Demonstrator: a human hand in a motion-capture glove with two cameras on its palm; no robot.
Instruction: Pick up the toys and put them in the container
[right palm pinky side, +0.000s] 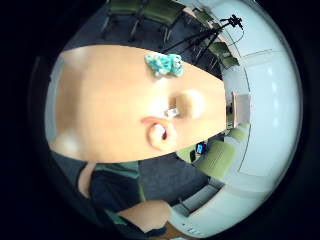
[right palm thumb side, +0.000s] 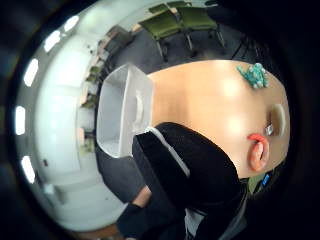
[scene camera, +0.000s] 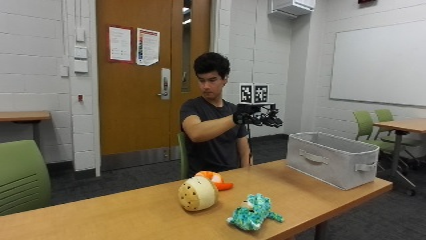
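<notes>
Three soft toys lie on the wooden table (scene camera: 133, 215): a cream round plush (scene camera: 198, 193), an orange plush (scene camera: 216, 179) touching it from behind, and a teal plush (scene camera: 254, 211) nearer the front edge. A grey fabric container (scene camera: 331, 157) stands at the table's right end. My gloved right hand (scene camera: 245, 118) is raised in the air at chest height, above the table's far edge between the toys and the container, holding nothing. The palm views look down on the teal plush (right palm pinky side: 164, 64), the cream plush (right palm pinky side: 192, 102), the orange plush (right palm pinky side: 160, 132) and the container (right palm thumb side: 122, 110). The black glove (right palm thumb side: 185, 170) fills part of the thumb side view.
Green chairs (scene camera: 23, 175) stand at the left, and more green chairs (scene camera: 373, 127) stand by a second table (scene camera: 406, 125) at the right. A wooden door (scene camera: 140, 75) is behind the person. Bare tabletop lies between the toys and the container.
</notes>
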